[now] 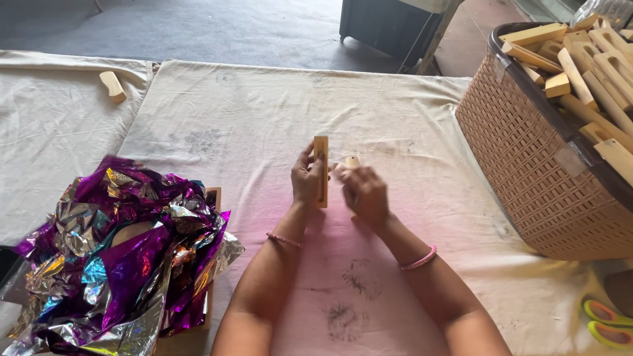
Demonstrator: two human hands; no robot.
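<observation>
While the left hand [307,179] grips it, the wooden bar [321,170] stands upright, long axis vertical.

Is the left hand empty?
No, the left hand grips a flat wooden piece held upright, while the right hand holds a small wooden bit beside it.

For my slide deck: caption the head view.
Left hand holds a wooden stick upright, right hand a small wooden piece, beside a basket of wooden parts.
</observation>
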